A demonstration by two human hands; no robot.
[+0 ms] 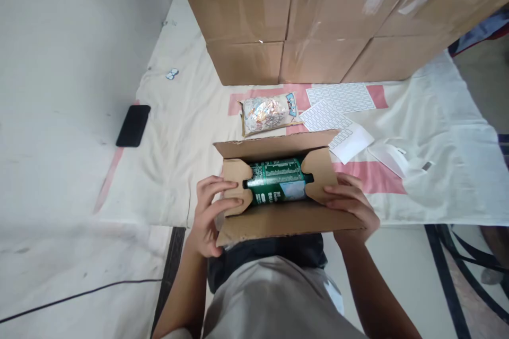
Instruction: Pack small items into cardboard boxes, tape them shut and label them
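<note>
Spreading beneath everything was a cloth-covered table (167, 180), pale with pink blocks. At its far side stood a block of brown cartons (250, 5) set in rows, with glossy clear film or tape shining over them. At the near edge, in front of the person's lap, I saw an open box (286, 220), its long flaps standing out and its two notched end flaps leaning in.

The left hand (209, 212) had hold of one end, two fingers slightly parted on the end flap and the thumb down at the near corner. The right hand (356, 209) gripped the other end, fingers bent, two tips on that flap; its thumb I couldn't clearly make out.

Inside, between the end flaps, a green container (274, 172) with printed panels lay lengthwise. Beyond the box, to the right, were overlapping label sheets (338, 96), and beside them a shiny packet (270, 114). Well off to the left lay a black phone (133, 126) and, farther back, a small blue-and-white scrap (172, 73).
</note>
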